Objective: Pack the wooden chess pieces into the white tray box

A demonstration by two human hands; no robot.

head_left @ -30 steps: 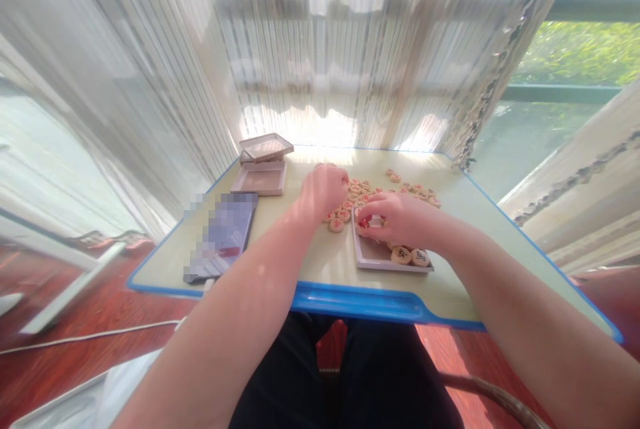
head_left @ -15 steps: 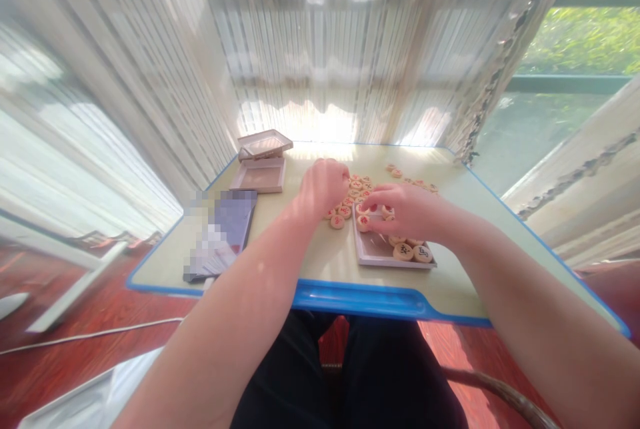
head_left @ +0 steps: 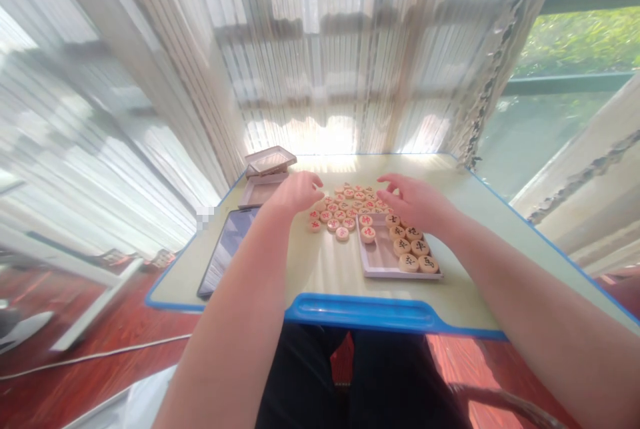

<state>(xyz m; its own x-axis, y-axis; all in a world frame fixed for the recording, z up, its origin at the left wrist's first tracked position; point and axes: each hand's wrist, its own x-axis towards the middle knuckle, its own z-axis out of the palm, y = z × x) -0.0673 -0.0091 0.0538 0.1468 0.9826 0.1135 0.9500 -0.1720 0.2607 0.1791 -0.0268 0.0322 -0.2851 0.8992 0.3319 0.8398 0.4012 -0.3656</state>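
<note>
My left hand (head_left: 299, 191) hovers at the left edge of a loose cluster of round Chinese chess pieces (head_left: 339, 215). Its fingers are apart and I see nothing in them. My right hand (head_left: 417, 201) is over the far right corner of a shallow pinkish box (head_left: 383, 257), fingers spread, thumb near the pieces behind the box. Inside the box, two red-marked pieces (head_left: 368, 235) sit along the left wall. Several black-marked pieces (head_left: 401, 246) stand in two columns on the right side; my right hand hides the far ones.
A tablet-like dark device (head_left: 231, 242) lies at the left, partly behind my left forearm. Beyond it are another shallow box (head_left: 257, 191) and a box part (head_left: 271, 160) at the back left. A blue trough (head_left: 363, 311) runs along the table's front edge.
My right hand has lifted off the red-marked pieces in the box and moved right and away, leaving two there. My left hand has shifted left off the cluster and its fingers have opened.
</note>
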